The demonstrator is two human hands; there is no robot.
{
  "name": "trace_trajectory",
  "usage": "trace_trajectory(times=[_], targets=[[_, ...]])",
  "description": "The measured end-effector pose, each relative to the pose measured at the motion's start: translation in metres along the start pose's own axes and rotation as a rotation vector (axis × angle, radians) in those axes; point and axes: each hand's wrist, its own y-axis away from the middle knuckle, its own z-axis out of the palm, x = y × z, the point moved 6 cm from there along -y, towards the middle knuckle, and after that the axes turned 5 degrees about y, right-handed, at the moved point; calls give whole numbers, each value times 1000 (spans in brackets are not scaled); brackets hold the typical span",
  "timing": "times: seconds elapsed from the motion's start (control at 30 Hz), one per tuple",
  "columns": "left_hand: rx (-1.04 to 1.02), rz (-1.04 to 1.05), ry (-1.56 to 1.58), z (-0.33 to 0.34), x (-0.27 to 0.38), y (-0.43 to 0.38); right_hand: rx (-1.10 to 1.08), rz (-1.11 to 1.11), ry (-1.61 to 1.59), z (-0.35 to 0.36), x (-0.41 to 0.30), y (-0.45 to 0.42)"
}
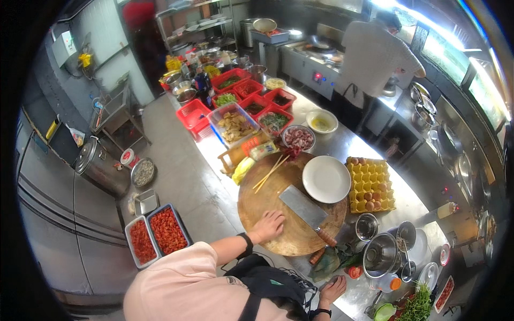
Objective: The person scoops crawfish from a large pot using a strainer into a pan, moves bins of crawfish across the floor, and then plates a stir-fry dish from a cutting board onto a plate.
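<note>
My left hand (270,224) rests on the near left part of a round wooden chopping block (257,204), fingers loosely bent, with nothing seen in it. To its right a cleaver (304,207) lies flat on the block, its wooden handle towards me. A white plate (326,179) and a pair of chopsticks (270,175) lie farther back on the block. My right hand (334,289) rests at the near edge of the steel table, loosely curled and holding nothing visible. Near it are a cut tomato (355,272) and another wooden handle (317,255), partly tucked under the block.
Past the block stand a bowl of raw meat (298,138), red baskets (194,114) and a tub of food pieces (234,126). An egg tray (371,180) and steel bowls (380,255) stand right. Another person (363,56) works by the stove. Two food-filled trays (166,229) sit left.
</note>
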Motion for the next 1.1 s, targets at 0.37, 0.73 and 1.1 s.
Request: trace_trajectory(times=[0.37, 0.73, 1.1], targets=[[-5, 0, -11, 3, -3, 3, 12, 4, -30, -4, -3, 1], [-61, -14, 67, 15, -8, 5, -24, 39, -71, -3, -2, -1], [-31, 16, -28, 16, 3, -6, 16, 50, -56, -11, 6, -6]])
